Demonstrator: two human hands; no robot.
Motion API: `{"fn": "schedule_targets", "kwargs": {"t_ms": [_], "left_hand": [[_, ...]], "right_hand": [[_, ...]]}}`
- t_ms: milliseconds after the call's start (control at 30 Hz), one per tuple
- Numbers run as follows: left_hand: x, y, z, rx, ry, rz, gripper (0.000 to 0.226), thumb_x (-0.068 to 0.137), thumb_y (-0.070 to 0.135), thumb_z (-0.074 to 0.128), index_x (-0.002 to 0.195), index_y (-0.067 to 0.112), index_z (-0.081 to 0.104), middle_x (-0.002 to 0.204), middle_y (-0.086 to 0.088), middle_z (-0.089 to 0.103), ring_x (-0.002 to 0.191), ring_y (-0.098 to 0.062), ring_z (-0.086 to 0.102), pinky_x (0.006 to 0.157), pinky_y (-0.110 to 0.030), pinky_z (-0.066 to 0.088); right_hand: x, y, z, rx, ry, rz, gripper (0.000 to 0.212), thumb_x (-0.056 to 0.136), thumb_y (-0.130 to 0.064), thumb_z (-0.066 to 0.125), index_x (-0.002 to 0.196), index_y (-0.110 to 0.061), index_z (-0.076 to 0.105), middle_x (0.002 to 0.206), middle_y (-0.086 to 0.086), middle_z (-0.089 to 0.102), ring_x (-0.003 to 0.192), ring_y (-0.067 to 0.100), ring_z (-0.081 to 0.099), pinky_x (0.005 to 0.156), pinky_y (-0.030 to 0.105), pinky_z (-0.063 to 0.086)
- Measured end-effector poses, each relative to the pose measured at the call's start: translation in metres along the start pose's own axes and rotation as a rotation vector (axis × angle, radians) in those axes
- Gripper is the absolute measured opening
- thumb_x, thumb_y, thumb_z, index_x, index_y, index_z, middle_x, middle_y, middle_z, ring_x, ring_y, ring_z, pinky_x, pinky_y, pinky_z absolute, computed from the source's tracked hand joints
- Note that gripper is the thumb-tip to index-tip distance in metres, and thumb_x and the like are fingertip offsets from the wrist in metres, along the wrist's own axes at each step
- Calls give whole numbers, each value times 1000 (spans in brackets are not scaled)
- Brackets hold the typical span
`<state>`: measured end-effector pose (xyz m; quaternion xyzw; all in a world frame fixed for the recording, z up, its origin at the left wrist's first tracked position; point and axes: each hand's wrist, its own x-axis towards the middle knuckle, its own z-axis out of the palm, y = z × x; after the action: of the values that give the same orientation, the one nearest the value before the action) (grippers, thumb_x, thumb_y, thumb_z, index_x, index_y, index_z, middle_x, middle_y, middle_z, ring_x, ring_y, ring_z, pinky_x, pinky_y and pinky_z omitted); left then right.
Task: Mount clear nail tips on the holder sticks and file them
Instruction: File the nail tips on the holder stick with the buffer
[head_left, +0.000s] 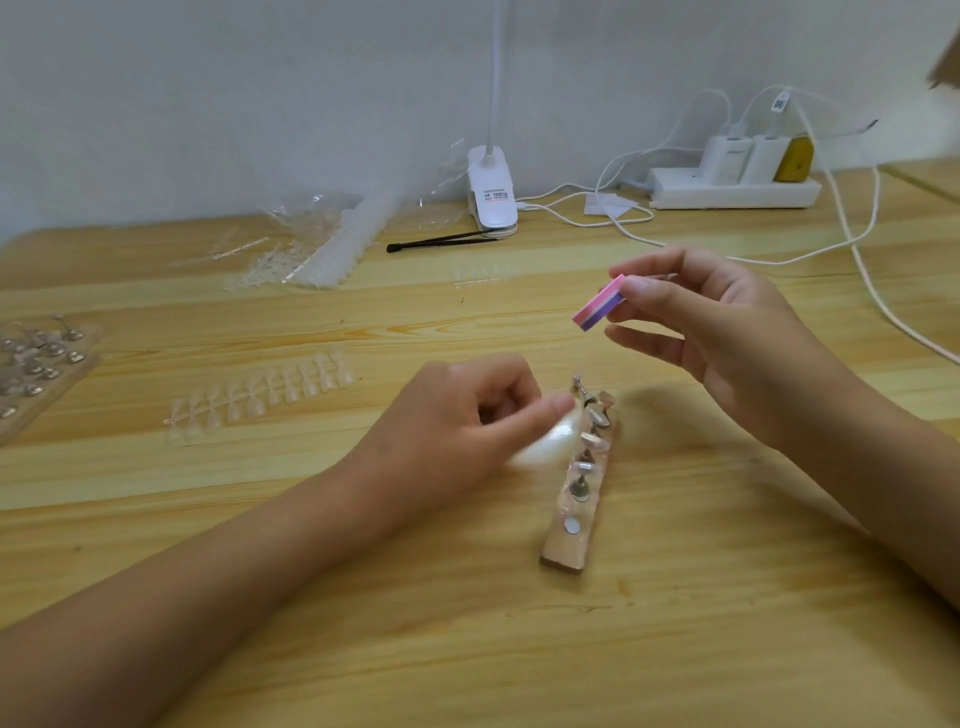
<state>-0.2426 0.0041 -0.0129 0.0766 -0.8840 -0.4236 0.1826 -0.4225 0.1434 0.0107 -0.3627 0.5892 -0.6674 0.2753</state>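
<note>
On the light wooden table (727, 623), centre-right: narrow wooden holder strip (567, 551) lying flat, with a row of small metal holder sticks (578, 488) standing on it. Some sticks carry clear nail tips (592, 440); the near end of the strip shows only a round metal disc. Left hand (467, 410) has fingers curled, thumb and forefinger pinching a pearly white piece (545, 441) right against the far half of the strip. It's motion-blurred; possibly a larger nail tip, can't confirm. Right hand (727, 338) is raised above and behind the strip, thumb and fingertips pinching a pink-and-purple buffer block (597, 307) by one end, remaining fingers loosely spread. Left of the strip, a clear nail-tip sprue (260, 395) lies flat. A second holder board (36, 364) with sticks sits at the left edge. Along the wall: heap of clear plastic packaging (322, 244), black tweezers (441, 240), white clip lamp (491, 192), white power strip (732, 191) with cables.
</note>
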Motion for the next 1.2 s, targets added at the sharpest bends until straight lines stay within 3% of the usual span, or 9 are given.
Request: {"fn": "schedule_targets", "kwargs": {"t_ms": [67,233,367,467,533,700,833,1000,1200], "left_hand": [[8,-4,-1,80,93,-11,16,92,39,64,84,25,64,67,11,58,60,-5,50,56,-17,39],[20,-12,8,235,29,-46,15,88,40,68,98,29,72,85,15,62,93,-8,54,80,-26,47],[23,-13,12,205,31,-52,9,87,37,71,91,30,76,82,13,67,88,-9,59,79,-33,49],[24,-13,12,138,43,-62,8,87,34,72,92,30,77,82,14,69,82,-2,61,69,-16,47],[23,-13,13,73,67,-68,9,86,33,74,94,31,76,82,18,68,79,1,61,67,-11,45],[19,-14,11,-96,90,-49,7,87,26,74,91,31,74,90,15,70,80,-3,64,69,-15,49],[17,-14,11,-167,78,-74,7,86,26,75,87,31,71,82,16,71,73,3,63,65,-12,47],[17,-11,9,-289,67,-90,6,90,31,69,93,33,65,87,8,76,85,-8,72,79,-21,54],[16,-3,3,-459,50,-92,9,91,17,69,99,22,69,86,1,77,87,-9,72,76,-12,49]], "right_hand": [[3,-3,-6,61,4,69,24,75,-25,71,98,-17,70,94,2,71,92,13,68,85,41,59],[9,-7,-19,233,-161,294,13,80,-21,68,91,-20,75,99,3,71,88,12,67,85,61,54],[9,-1,-17,415,-235,397,11,83,-20,66,92,-19,73,98,1,70,83,9,66,85,61,53],[9,3,-12,523,-222,425,12,85,-17,64,96,-16,67,96,2,69,79,9,66,88,64,51],[9,6,-9,560,-202,408,13,85,-16,65,97,-15,65,98,4,69,81,10,67,90,65,50],[6,4,-3,552,-244,262,8,82,-20,70,88,-19,76,98,3,71,86,10,68,90,55,53],[3,0,0,630,-308,249,11,85,-15,67,93,-15,75,97,5,69,90,14,67,93,56,51],[-4,-5,13,641,-325,259,14,82,-13,67,93,-13,76,93,6,69,90,16,67,88,53,54],[-7,-10,16,678,-326,247,12,84,-15,66,94,-13,73,93,5,67,88,14,67,90,52,54]]}}
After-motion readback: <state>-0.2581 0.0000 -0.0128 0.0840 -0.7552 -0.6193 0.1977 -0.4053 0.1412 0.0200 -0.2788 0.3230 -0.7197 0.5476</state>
